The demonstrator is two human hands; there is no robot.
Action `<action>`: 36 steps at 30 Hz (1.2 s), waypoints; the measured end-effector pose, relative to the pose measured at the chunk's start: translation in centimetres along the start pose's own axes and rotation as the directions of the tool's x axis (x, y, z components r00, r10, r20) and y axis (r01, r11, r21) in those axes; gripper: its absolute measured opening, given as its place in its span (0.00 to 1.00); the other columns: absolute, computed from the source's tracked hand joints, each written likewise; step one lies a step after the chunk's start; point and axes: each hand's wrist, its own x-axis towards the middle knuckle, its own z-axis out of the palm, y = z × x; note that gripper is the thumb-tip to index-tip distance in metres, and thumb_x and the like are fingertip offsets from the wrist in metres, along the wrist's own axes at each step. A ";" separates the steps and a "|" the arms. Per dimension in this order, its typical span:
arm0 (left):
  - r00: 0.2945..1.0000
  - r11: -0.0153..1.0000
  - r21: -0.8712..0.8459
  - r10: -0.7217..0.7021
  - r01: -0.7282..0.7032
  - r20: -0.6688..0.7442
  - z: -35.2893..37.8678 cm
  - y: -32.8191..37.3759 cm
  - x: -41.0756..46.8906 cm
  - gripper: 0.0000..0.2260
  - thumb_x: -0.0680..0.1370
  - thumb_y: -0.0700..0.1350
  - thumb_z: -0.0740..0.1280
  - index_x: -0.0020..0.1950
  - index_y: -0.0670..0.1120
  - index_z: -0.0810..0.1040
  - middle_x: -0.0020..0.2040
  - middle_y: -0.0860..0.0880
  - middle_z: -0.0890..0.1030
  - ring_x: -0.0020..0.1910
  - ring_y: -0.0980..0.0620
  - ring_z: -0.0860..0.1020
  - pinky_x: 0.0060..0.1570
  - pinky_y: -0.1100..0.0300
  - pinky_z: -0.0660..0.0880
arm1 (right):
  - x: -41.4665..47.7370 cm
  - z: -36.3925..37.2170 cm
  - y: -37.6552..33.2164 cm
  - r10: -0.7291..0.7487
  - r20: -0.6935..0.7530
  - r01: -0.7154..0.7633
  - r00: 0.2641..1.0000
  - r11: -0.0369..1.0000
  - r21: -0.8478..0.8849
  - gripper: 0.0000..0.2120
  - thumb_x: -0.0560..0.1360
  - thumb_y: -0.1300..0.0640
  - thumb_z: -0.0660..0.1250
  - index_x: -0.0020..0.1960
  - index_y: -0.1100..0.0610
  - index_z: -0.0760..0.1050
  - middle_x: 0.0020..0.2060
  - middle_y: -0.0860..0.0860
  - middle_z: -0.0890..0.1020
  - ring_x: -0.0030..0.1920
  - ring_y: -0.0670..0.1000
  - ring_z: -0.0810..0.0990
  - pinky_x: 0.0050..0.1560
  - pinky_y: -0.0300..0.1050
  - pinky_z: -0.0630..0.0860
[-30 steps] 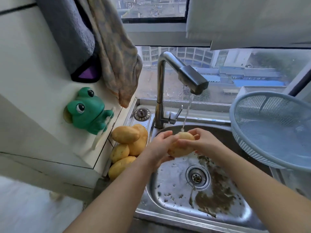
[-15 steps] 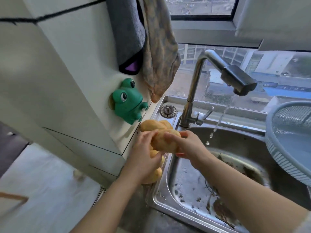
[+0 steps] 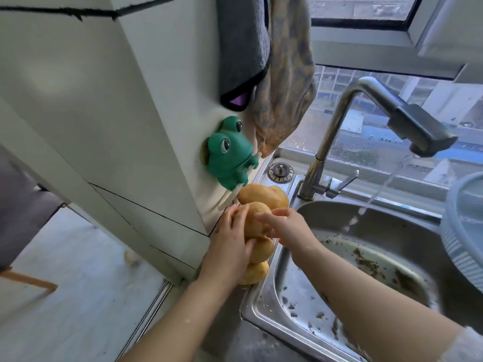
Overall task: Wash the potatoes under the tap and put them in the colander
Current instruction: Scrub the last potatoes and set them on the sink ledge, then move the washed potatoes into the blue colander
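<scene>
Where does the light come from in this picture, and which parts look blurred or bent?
Head view only: daylight comes through the window behind the tap; the left hand, right hand and the potato they hold look slightly motion-blurred; the wide lens bends the wall edges and the colander rim.

Both of my arms reach forward and to the left, bare from wrist to elbow. My left forearm [image 3: 188, 317] rises from the bottom edge, and its wrist is nearly straight. My left hand [image 3: 230, 244] shows its back to me, with the fingers curled round the left side of a potato [image 3: 254, 222] and the thumb tucked under it. My right forearm [image 3: 366, 291] comes in from the lower right corner, where a bit of pale sleeve [image 3: 467, 346] shows. My right hand [image 3: 287, 227] meets the left one, fingers laid over the top of the same potato, thumb below. The two hands grip it between them.
</scene>
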 end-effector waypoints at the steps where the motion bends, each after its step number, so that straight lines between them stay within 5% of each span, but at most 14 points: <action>1: 1.000 1.000 0.018 0.004 -0.004 0.003 0.1 -0.1 0.1 0.30 0.80 0.49 0.64 0.79 0.51 0.53 0.77 0.50 0.54 0.76 0.52 0.58 0.71 0.56 0.64 | 0.1 0.0 0.0 0.000 -0.001 0.000 1.000 1.000 0.000 0.21 0.71 0.48 0.73 0.59 0.55 0.72 0.49 0.51 0.79 0.49 0.50 0.79 0.40 0.40 0.72; 7: 0.998 0.984 0.166 0.063 -0.057 -0.028 0.6 0.3 -0.1 0.32 0.80 0.52 0.63 0.79 0.50 0.51 0.79 0.49 0.51 0.77 0.51 0.56 0.69 0.56 0.66 | 0.2 -0.3 0.0 0.017 0.023 -0.017 1.000 1.000 -0.001 0.21 0.72 0.48 0.72 0.60 0.55 0.72 0.49 0.52 0.79 0.49 0.50 0.80 0.39 0.39 0.72; 12: 0.955 0.961 0.193 0.233 -0.197 -0.183 1.6 0.0 -0.8 0.26 0.75 0.47 0.71 0.71 0.50 0.68 0.69 0.45 0.71 0.65 0.44 0.74 0.54 0.49 0.80 | 0.0 -0.7 0.5 0.017 0.062 -0.017 0.998 1.000 0.004 0.21 0.72 0.49 0.71 0.62 0.53 0.72 0.51 0.53 0.81 0.50 0.50 0.81 0.39 0.38 0.73; 16: 0.879 0.927 0.189 0.368 -0.323 -0.303 1.7 1.6 -0.5 0.16 0.76 0.47 0.61 0.64 0.51 0.72 0.61 0.48 0.77 0.60 0.48 0.75 0.58 0.52 0.75 | -0.7 -2.3 1.1 -0.007 0.114 0.006 0.994 1.000 0.009 0.12 0.74 0.52 0.70 0.56 0.53 0.77 0.48 0.51 0.83 0.48 0.48 0.82 0.40 0.36 0.73; 21: 0.849 0.863 0.045 0.503 -0.503 -0.160 3.1 4.9 0.7 0.12 0.77 0.45 0.60 0.56 0.48 0.79 0.50 0.52 0.80 0.47 0.55 0.78 0.46 0.62 0.75 | -0.9 -7.5 2.6 0.060 -0.004 -0.059 0.998 0.994 0.093 0.10 0.78 0.55 0.66 0.56 0.57 0.79 0.50 0.56 0.84 0.50 0.56 0.83 0.52 0.48 0.76; 23: 0.908 0.895 -0.158 0.417 -0.416 -0.031 4.2 6.9 1.5 0.10 0.78 0.44 0.63 0.58 0.48 0.79 0.52 0.52 0.79 0.48 0.57 0.76 0.48 0.63 0.75 | -0.5 -9.9 2.7 0.081 -0.082 -0.064 0.993 0.978 0.197 0.10 0.80 0.56 0.62 0.54 0.61 0.79 0.46 0.57 0.84 0.45 0.55 0.82 0.48 0.47 0.77; 26: 0.959 0.904 -0.428 0.129 -0.008 0.254 6.1 10.5 3.8 0.12 0.80 0.45 0.64 0.64 0.49 0.75 0.57 0.50 0.77 0.52 0.56 0.75 0.54 0.62 0.73 | 0.2 -12.3 2.1 0.068 -0.144 -0.032 0.987 0.971 0.235 0.13 0.82 0.57 0.59 0.50 0.63 0.79 0.44 0.58 0.85 0.44 0.55 0.84 0.46 0.46 0.79; 29: 0.831 0.561 -0.655 -0.114 0.507 0.545 7.7 14.1 6.4 0.07 0.81 0.44 0.61 0.59 0.49 0.74 0.52 0.49 0.78 0.45 0.55 0.76 0.45 0.60 0.75 | 1.0 -13.9 1.4 0.054 -0.204 -0.008 0.977 0.975 0.222 0.13 0.82 0.59 0.58 0.49 0.64 0.79 0.43 0.59 0.83 0.41 0.55 0.83 0.46 0.48 0.80; 31: 0.760 0.357 -0.686 -0.126 0.635 0.638 8.3 15.6 7.7 0.06 0.82 0.43 0.59 0.53 0.47 0.76 0.45 0.48 0.79 0.43 0.53 0.76 0.42 0.59 0.74 | 1.8 -14.7 0.8 0.039 -0.227 0.000 0.973 0.986 0.169 0.12 0.81 0.59 0.59 0.49 0.63 0.79 0.40 0.59 0.81 0.40 0.56 0.80 0.51 0.56 0.80; 34: 0.694 0.270 -0.648 -0.135 0.712 0.707 8.8 16.6 8.8 0.10 0.82 0.41 0.59 0.43 0.45 0.77 0.38 0.50 0.81 0.45 0.50 0.75 0.49 0.56 0.71 | 3.2 -16.1 -0.9 0.022 -0.284 0.000 0.959 0.997 0.079 0.13 0.81 0.61 0.59 0.59 0.66 0.76 0.47 0.63 0.80 0.48 0.63 0.79 0.60 0.60 0.75; 36: 0.657 0.273 -0.607 -0.161 0.747 0.736 9.2 16.6 9.2 0.10 0.82 0.41 0.59 0.44 0.46 0.77 0.44 0.48 0.78 0.50 0.48 0.74 0.52 0.53 0.71 | 4.2 -16.8 -2.1 0.006 -0.273 -0.001 0.962 1.000 0.020 0.13 0.80 0.61 0.58 0.58 0.69 0.73 0.57 0.67 0.76 0.60 0.66 0.73 0.65 0.62 0.69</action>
